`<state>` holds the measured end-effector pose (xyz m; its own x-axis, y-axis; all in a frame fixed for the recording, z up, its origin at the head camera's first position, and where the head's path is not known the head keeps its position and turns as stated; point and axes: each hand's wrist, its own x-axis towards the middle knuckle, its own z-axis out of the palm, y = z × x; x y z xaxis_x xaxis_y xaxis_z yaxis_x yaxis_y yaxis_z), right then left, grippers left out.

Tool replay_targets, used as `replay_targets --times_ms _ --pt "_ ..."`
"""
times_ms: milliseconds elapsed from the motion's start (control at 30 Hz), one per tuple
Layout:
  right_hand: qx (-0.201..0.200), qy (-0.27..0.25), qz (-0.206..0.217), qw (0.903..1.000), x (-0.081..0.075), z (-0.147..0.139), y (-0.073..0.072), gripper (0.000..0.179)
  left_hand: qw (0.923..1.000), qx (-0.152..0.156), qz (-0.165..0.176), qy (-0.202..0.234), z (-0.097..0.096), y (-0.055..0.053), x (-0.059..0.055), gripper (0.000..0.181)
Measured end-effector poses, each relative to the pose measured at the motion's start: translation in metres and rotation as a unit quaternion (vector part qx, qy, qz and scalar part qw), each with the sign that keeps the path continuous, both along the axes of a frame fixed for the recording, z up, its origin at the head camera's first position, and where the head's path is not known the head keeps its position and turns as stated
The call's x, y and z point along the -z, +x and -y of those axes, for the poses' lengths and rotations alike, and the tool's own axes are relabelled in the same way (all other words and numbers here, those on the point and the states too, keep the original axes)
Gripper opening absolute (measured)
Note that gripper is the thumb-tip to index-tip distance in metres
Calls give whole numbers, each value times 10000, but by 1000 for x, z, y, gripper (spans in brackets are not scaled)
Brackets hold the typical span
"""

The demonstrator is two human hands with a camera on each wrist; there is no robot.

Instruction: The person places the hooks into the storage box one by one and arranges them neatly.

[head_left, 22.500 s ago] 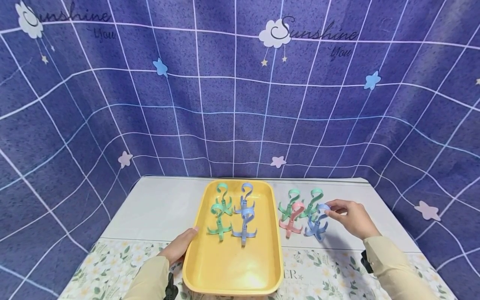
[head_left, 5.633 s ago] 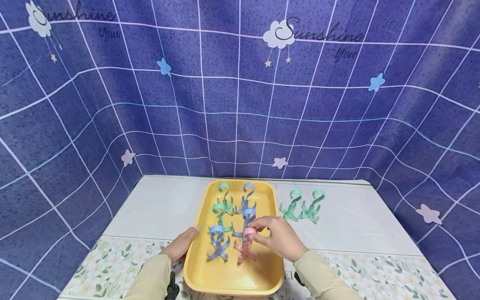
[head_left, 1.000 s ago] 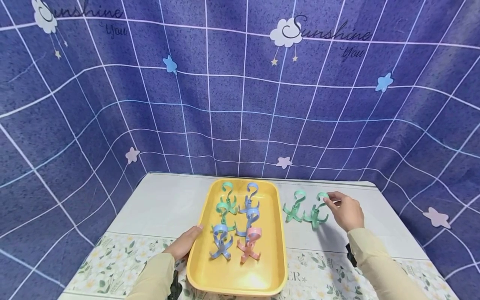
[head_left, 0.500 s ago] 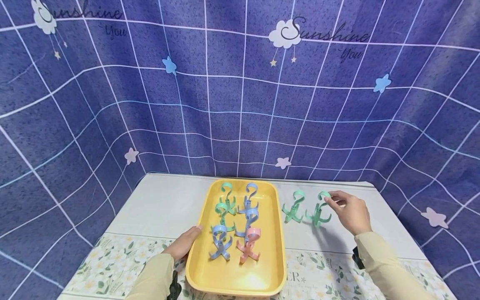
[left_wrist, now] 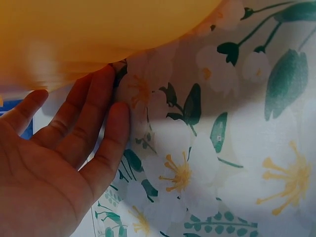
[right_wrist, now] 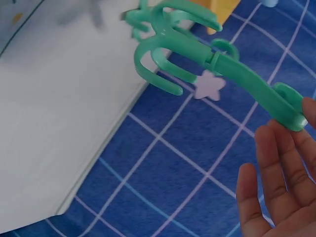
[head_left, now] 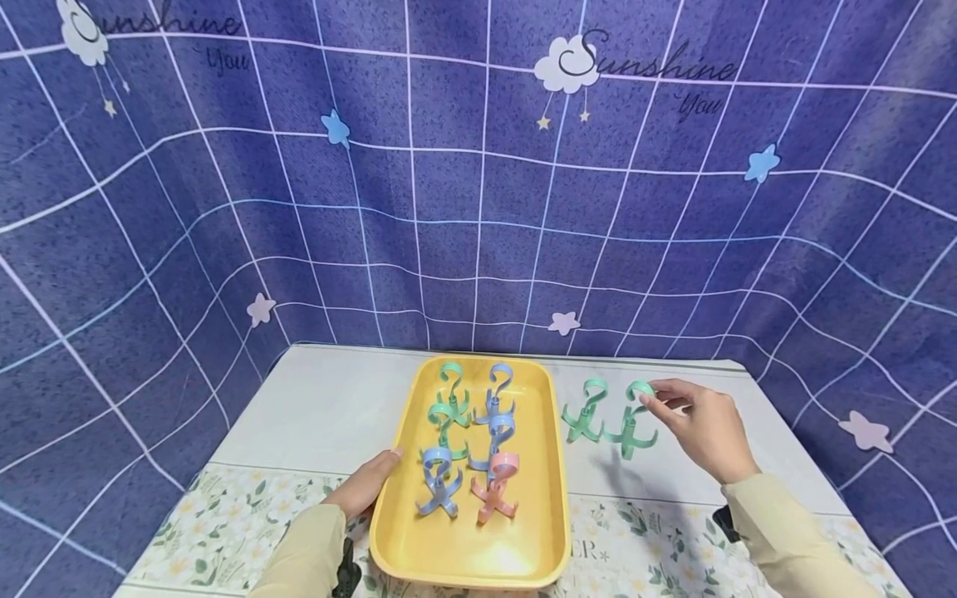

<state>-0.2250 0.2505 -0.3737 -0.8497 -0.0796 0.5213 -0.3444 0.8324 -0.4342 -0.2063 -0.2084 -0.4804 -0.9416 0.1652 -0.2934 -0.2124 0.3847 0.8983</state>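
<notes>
My right hand [head_left: 706, 428] pinches the curled top of a green four-claw hook [head_left: 630, 430], held a little above the table. In the right wrist view this green hook [right_wrist: 190, 49] slants, claws away from the fingers. Another green four-claw hook [head_left: 586, 419] stands on the table just left of it. A yellow tray [head_left: 523, 548] lies in the middle, bearing two green hooks [head_left: 451, 407], several blue hooks [head_left: 439, 494] and one pink hook [head_left: 496, 498]. My left hand [head_left: 365, 484] rests against the tray's left side, its fingers [left_wrist: 101, 94] fairly straight below the rim.
The table [head_left: 314, 399] has a white back part and a flower-printed front part [head_left: 232, 515]. A blue grid-patterned curtain [head_left: 478, 183] surrounds its back and both sides.
Since the earlier frames, a blue hook and a pink hook have moved from the table into the tray. My right hand has returned and lifted a green hook, now drawn slightly left.
</notes>
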Motion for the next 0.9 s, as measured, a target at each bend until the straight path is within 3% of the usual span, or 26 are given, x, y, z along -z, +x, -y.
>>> replay_targets --times_ms 167,433,633,900 --pt "-240 123 -229 9994 -9 9 10 24 10000 -61 25 -9 -1 0 0 61" --pt "-545 60 -187 9983 -22 23 31 21 10000 -5 64 24 0 0 0 62" --pt "-782 -8 -268 9966 -28 34 44 16 9997 -201 89 -71 -3 -1 -1 59" --pt "-1363 -377 -381 9892 -33 52 56 17 9996 -220 135 -100 -2 -1 -2 59"
